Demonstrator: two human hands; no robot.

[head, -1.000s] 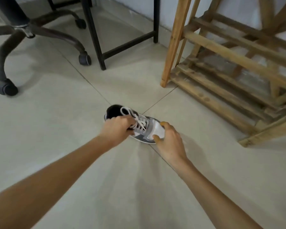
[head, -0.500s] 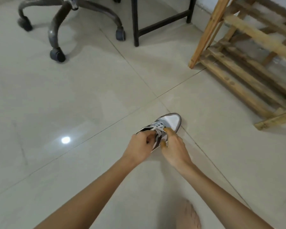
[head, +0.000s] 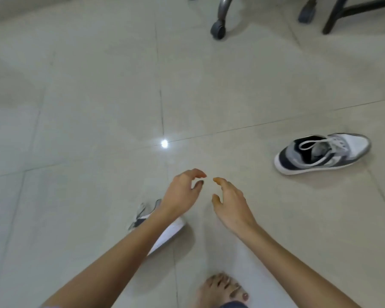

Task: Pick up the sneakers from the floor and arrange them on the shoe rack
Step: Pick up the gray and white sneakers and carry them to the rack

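Note:
One grey, white and navy sneaker point(head: 322, 153) stands upright on the tiled floor at the right, its toe pointing right and its laces loose. A second sneaker point(head: 165, 232) lies on its side near me, white sole showing, mostly hidden under my left forearm. My left hand point(head: 181, 193) and my right hand point(head: 230, 202) hover above bare floor in the middle, fingers curled and apart, holding nothing. Their fingertips nearly meet. The shoe rack is out of view.
An office chair's caster point(head: 218, 31) and leg stand at the top centre, another caster point(head: 306, 13) and a dark table leg point(head: 333, 16) at the top right. My bare foot point(head: 222, 290) is at the bottom edge. A light glare point(head: 164, 143) shines on the tiles.
Both hands have let go of the sneaker, which now rests on the floor at the right. The view has swung left and down, dropping the rack and revealing the second sneaker.

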